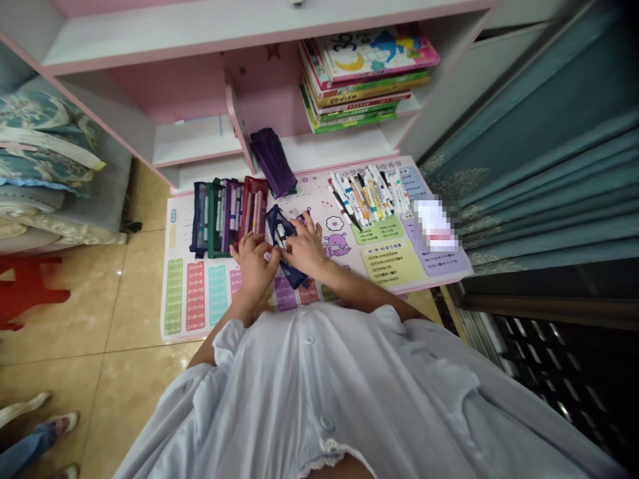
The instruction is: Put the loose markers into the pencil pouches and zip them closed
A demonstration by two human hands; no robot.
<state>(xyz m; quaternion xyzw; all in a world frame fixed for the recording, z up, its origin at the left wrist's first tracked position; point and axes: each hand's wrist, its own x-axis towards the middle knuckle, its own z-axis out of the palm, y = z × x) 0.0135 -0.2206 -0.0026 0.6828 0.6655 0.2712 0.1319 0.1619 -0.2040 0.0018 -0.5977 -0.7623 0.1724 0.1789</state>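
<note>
Head view, nearest first: over a pale blue buttoned garment (307,386), both hands meet at a small dark navy fabric pouch (293,275), lying at a slant on the desk's printed pink-and-white mat (319,194). White-bodied pens (280,233) show inside its upper part. The left hand (257,261) is at the pouch's left edge, fingers bent, thumb and forefinger close together; whether they pinch the fabric cannot be told. The right hand (303,248) lies over the pouch with its fingers spread, its thumb close to the left fingertips; its grip is unclear too.

Just left, four slim mesh pouches stand side by side, navy (200,216), green (217,223), purple (231,216) and red (254,209), each apparently filled with pens already. The slanted pouch looks only partly dealt with. To the right, many loose white-bodied markers (369,194) lie outside any pouch, seemingly unsorted. Farther back, a dark purple pouch (272,163) leans at the shelf edge, its contents hidden. Beyond it, stacked books (357,86) fill a pink-and-white shelf (327,154).
</note>
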